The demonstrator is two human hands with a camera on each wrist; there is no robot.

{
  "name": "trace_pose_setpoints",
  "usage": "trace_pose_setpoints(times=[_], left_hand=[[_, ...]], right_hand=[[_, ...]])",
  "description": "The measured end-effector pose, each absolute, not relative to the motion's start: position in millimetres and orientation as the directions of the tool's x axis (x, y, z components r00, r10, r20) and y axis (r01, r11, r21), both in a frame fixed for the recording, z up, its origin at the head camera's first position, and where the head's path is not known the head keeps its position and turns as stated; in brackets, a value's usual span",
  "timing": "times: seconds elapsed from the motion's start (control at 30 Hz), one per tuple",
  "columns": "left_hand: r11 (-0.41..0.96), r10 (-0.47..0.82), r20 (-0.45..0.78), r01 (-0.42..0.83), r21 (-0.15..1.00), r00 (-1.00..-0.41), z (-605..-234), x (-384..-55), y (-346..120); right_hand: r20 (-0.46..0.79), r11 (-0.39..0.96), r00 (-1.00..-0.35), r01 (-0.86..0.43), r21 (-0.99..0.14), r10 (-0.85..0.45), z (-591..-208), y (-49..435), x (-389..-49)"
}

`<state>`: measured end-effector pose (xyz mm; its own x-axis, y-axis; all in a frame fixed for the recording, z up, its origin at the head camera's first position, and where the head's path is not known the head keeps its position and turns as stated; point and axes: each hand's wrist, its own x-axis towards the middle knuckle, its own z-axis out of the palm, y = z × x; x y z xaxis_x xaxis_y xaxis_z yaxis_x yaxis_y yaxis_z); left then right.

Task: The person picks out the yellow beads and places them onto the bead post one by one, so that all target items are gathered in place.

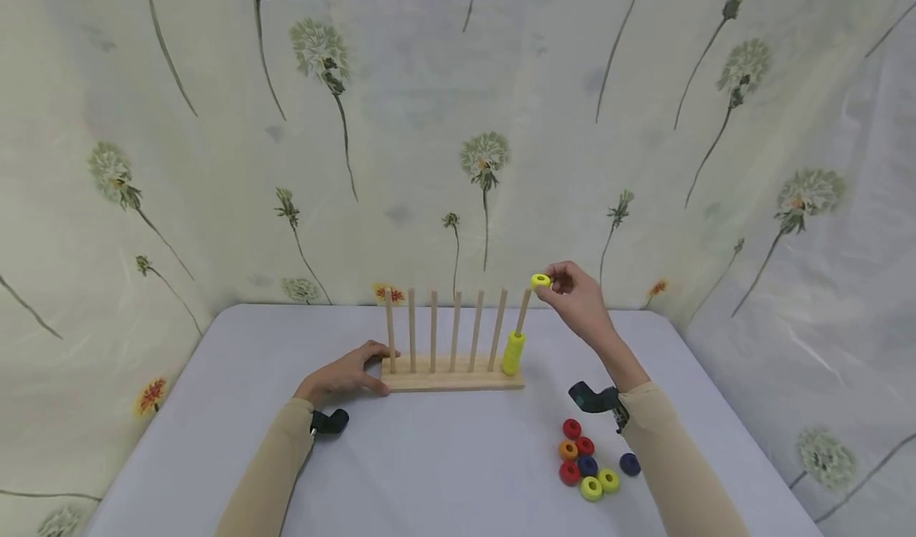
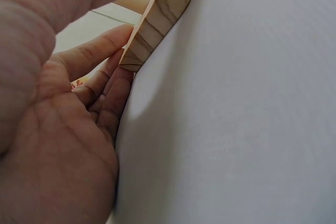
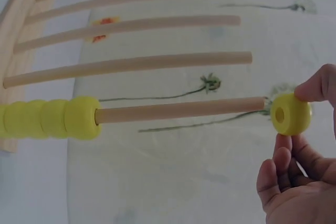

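Between thumb and fingertips, my right hand pinches a yellow bead with a hole through it. The bead is just off the tip of the rightmost peg, apart from it in the right wrist view. Lower on that peg sits a stack of yellow beads. The peg belongs to a wooden peg rack with a row of several upright pegs; the others carry no beads. At the rack's left end, my left hand holds the base, thumb on the near side and fingers on the far side.
Loose beads lie on the white table near my right forearm: red, orange, dark blue and yellow. A flower-printed curtain stands behind and beside the table.
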<state>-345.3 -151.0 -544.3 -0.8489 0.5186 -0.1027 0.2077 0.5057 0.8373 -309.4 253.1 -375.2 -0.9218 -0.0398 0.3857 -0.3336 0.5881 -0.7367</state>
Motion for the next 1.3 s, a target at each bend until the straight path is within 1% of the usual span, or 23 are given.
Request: trace_pose_setpoints(times=[0.13, 0.37, 0.53, 0.97, 1.3], left_hand=[[0.507, 0.514, -0.110, 0.198, 0.839, -0.850, -544.6, -344.8, -150.7], [0.494, 0.528, -0.106, 0.203, 0.845, -0.843, -545.4, -345.3, -151.8], [0.496, 0.531, -0.107, 0.206, 0.844, -0.841, -545.6, -345.6, -152.2], [0.492, 0.541, -0.094, 0.223, 0.842, -0.836, -546.0, -346.2, -151.8], [0.500, 0.517, -0.119, 0.187, 0.845, -0.848, -543.8, -345.2, -151.5]], right_hand=[[0.380, 0.595, -0.923, -0.338, -0.729, -0.059, -373.5, 248.7, -314.7], [0.329, 0.607, -0.942, -0.297, -0.737, -0.063, -378.0, 244.2, -317.3], [0.322, 0.620, -0.944, -0.296, -0.726, -0.073, -381.6, 244.4, -317.4], [0.290, 0.612, -0.953, -0.282, -0.739, -0.089, -382.4, 245.6, -317.5], [0.277, 0.610, -0.957, -0.270, -0.745, -0.085, -378.1, 246.1, -315.9]])
